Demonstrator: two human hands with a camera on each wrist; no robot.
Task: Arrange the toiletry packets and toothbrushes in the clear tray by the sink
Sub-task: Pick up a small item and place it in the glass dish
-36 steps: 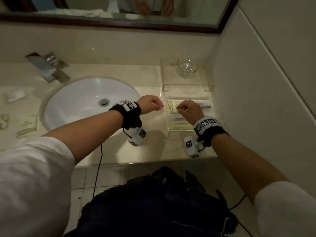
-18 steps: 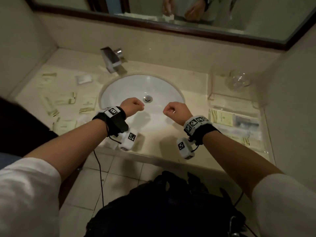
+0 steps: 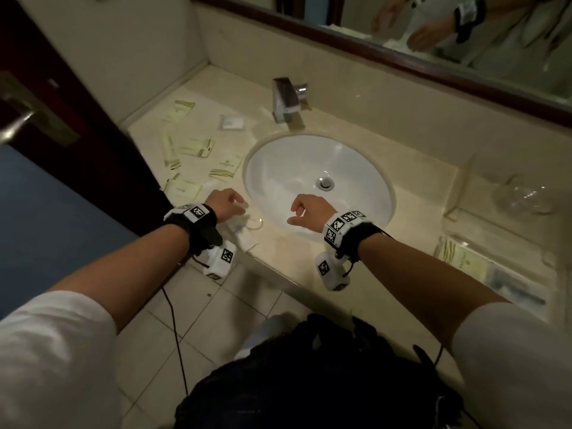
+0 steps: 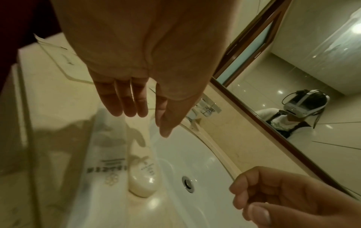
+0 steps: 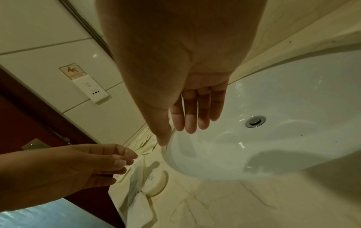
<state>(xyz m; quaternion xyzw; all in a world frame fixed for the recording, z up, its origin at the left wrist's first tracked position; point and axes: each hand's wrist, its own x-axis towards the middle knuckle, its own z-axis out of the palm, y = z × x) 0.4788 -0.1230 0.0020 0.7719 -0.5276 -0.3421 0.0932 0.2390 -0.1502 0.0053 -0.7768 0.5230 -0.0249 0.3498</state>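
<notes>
Since a moment earlier, our left hand (image 3: 225, 202) had shifted left; its loose, empty fingers (image 4: 125, 98) hung above a frosted plastic packet (image 4: 105, 162) and round white soap (image 4: 143, 179). Our right hand (image 3: 311, 210), fingers (image 5: 195, 111) relaxed and empty, hovered over the white oval sink (image 3: 356, 168); the clear tray (image 3: 501, 283) lay well right.

Clear tray (image 3: 538, 300): cut off by right edge of head view; contents smeared by blur, one pale packet (image 3: 464, 262) legible as a shape only, print unreadable.
Glass bowl (image 3: 526, 196) behind tray: blurred, outline only.
Packets left of sink (image 3: 198, 156): lettering too small to read.
Frosted sachet (image 4: 105, 157) at counter edge: blurred in left wrist view, print illegible; near end covered by left hand (image 3: 224, 202) in head view.
Round soap (image 5: 155, 182): partly hidden under sachet.
Right hand (image 3: 309, 209): fingertips hidden from head view.
</notes>
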